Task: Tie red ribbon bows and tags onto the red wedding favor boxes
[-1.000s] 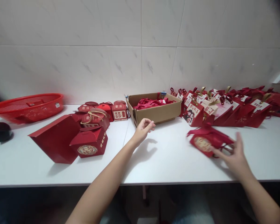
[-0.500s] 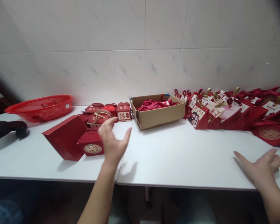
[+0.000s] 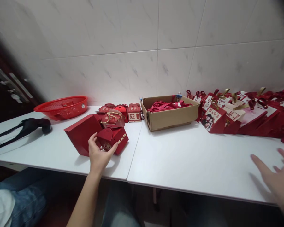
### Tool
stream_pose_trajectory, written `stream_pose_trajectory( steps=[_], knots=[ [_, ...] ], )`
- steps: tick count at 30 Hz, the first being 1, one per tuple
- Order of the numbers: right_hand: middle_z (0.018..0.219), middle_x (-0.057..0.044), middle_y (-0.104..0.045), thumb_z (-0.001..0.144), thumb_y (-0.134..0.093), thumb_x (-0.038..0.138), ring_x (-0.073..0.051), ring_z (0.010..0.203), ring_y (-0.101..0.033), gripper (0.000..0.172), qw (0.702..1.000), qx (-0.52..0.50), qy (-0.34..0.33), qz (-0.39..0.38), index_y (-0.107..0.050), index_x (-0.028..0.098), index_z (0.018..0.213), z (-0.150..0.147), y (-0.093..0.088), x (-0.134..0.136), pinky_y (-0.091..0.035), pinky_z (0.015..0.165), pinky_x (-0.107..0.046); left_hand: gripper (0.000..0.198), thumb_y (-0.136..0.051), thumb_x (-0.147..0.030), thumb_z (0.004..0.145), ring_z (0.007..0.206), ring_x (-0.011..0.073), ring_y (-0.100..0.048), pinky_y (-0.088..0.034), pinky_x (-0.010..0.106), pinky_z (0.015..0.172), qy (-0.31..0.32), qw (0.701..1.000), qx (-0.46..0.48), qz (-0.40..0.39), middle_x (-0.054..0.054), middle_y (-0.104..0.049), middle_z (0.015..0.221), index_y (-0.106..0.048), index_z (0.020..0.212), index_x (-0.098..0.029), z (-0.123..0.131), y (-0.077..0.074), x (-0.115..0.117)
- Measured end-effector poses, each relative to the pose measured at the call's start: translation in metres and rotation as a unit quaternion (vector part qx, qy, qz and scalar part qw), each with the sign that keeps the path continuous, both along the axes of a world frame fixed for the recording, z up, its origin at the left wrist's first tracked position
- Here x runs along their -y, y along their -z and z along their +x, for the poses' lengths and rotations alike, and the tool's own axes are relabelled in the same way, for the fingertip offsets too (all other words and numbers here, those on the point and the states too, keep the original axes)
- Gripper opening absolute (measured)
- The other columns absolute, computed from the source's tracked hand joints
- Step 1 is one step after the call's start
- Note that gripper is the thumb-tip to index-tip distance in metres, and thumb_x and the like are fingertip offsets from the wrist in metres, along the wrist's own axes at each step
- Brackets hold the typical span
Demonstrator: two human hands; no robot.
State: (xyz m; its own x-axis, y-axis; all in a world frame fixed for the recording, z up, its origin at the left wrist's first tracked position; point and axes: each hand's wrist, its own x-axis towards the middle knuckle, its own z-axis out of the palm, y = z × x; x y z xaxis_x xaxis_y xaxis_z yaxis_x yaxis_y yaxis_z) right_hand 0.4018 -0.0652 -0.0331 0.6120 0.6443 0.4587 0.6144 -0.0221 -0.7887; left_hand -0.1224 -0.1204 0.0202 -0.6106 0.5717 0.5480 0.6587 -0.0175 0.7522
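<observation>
My left hand (image 3: pixel 100 159) grips a small red gift box (image 3: pixel 121 145) with gold lettering, thumb on its near right side and fingers on its left. The box is turned and tilted; whether it touches the table is hard to tell. Just left of it leans a taller plain red box (image 3: pixel 81 134). Behind are several red candy boxes (image 3: pixel 134 113), one with a twisted gold cord handle. My right hand (image 3: pixel 278 176), blurred at the right edge, is open with thumb and fingers apart, over the white table (image 3: pixel 191 164), holding nothing.
A cardboard box (image 3: pixel 172 117) of red ribbons stands at the back middle. Many red gift bags with ribbon loops (image 3: pixel 214 119) crowd the back right. At the left are a red plastic basket (image 3: pixel 61 110) and a black strap-like object (image 3: pixel 32 127). Another person's jeans (image 3: pixel 28 195) show at lower left.
My left hand has come down and left and closed on the small red box, which has turned and tilted. My right hand remains open. The view has swung left.
</observation>
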Motion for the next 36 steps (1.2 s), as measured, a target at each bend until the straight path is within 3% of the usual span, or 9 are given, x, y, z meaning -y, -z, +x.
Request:
stream_pose_trajectory(
  steps=[3,7,11,14,17,20,25,30,36],
  knots=[
    [0.138,-0.014,-0.038,0.065,-0.066,0.057,-0.033,0.125,-0.043,0.072,0.981,-0.015,-0.187,0.053,-0.046,0.031,0.129,-0.059,-0.034,-0.001,-0.043,0.098,-0.048,0.084,-0.079,-0.035,0.058,0.115,0.0277,-0.050,-0.054,0.042,0.082,0.166,0.985,0.038,-0.020,0.009,-0.040,0.132,-0.033,0.128,-0.030,0.020,-0.012,0.002],
    [0.139,-0.007,-0.043,0.080,-0.055,0.051,-0.025,0.127,-0.042,0.053,0.869,-0.042,-0.492,-0.041,-0.044,0.030,0.128,-0.140,-0.071,-0.024,-0.037,0.104,-0.045,0.071,-0.076,-0.032,0.065,0.125,0.0260,-0.043,-0.053,0.038,0.087,0.402,0.909,0.061,-0.094,0.008,-0.042,0.133,-0.036,0.124,-0.032,0.068,-0.020,-0.005],
    [0.124,-0.009,-0.058,0.084,-0.048,0.053,-0.023,0.110,-0.057,0.043,0.781,-0.149,-0.585,-0.159,-0.054,0.026,0.117,-0.191,-0.074,-0.056,-0.045,0.094,-0.039,0.071,-0.073,-0.034,0.069,0.129,0.0273,-0.039,-0.050,0.040,0.092,0.494,0.855,0.034,-0.154,0.008,-0.040,0.138,-0.038,0.130,-0.033,0.103,-0.015,-0.018],
    [0.099,-0.007,-0.068,0.080,-0.050,0.059,-0.018,0.078,-0.065,0.044,0.745,-0.235,-0.604,-0.159,-0.064,0.022,0.100,-0.201,-0.057,-0.075,-0.051,0.069,-0.031,0.061,-0.066,-0.035,0.075,0.134,0.0296,-0.032,-0.044,0.044,0.099,0.482,0.861,-0.042,-0.157,0.009,-0.029,0.146,-0.041,0.132,-0.034,0.105,-0.007,-0.030],
    [0.049,-0.001,-0.056,0.079,-0.041,0.068,-0.013,0.043,-0.049,0.057,0.768,-0.270,-0.569,-0.116,-0.065,0.017,0.073,-0.194,-0.038,-0.087,-0.040,0.046,-0.025,0.042,-0.055,-0.030,0.083,0.134,0.0297,-0.030,-0.035,0.050,0.104,0.359,0.919,-0.131,-0.095,0.011,-0.033,0.143,-0.050,0.125,-0.030,0.100,-0.004,-0.045],
    [0.032,0.004,-0.035,0.079,-0.037,0.070,-0.010,0.033,-0.031,0.060,0.819,-0.280,-0.497,-0.060,-0.055,0.019,0.054,-0.182,-0.031,-0.094,-0.029,0.040,-0.024,0.031,-0.046,-0.029,0.088,0.120,0.0250,-0.047,-0.042,0.045,0.096,0.304,0.945,-0.115,-0.040,0.011,-0.049,0.126,-0.052,0.118,-0.025,0.101,-0.010,-0.058],
    [0.048,0.003,-0.045,0.082,-0.044,0.058,-0.012,0.045,-0.043,0.043,0.870,-0.267,-0.412,0.039,-0.051,0.021,0.062,-0.171,-0.047,-0.103,-0.035,0.047,-0.024,0.031,-0.047,-0.038,0.088,0.109,0.0222,-0.053,-0.043,0.038,0.090,0.351,0.934,-0.071,-0.009,0.009,-0.055,0.115,-0.050,0.114,-0.022,0.108,-0.014,-0.082],
    [0.079,-0.006,-0.063,0.081,-0.047,0.042,-0.018,0.076,-0.058,0.027,0.936,-0.109,-0.309,0.127,-0.058,0.018,0.078,-0.171,-0.090,-0.141,-0.046,0.072,-0.030,0.032,-0.035,-0.046,0.091,0.078,0.0147,-0.056,-0.047,0.029,0.069,0.359,0.928,0.084,0.055,0.005,-0.056,0.091,-0.045,0.108,-0.021,0.104,0.012,-0.112],
    [0.102,-0.009,-0.068,0.072,-0.060,0.029,-0.025,0.100,-0.059,0.024,0.944,0.146,-0.282,-0.088,-0.067,0.019,0.093,-0.187,-0.144,-0.205,-0.039,0.093,-0.040,0.028,-0.036,-0.049,0.090,0.052,0.0078,-0.050,-0.039,0.018,0.044,0.313,0.908,0.276,0.039,-0.002,-0.051,0.078,-0.035,0.102,-0.023,0.096,0.026,-0.127]
  ],
)
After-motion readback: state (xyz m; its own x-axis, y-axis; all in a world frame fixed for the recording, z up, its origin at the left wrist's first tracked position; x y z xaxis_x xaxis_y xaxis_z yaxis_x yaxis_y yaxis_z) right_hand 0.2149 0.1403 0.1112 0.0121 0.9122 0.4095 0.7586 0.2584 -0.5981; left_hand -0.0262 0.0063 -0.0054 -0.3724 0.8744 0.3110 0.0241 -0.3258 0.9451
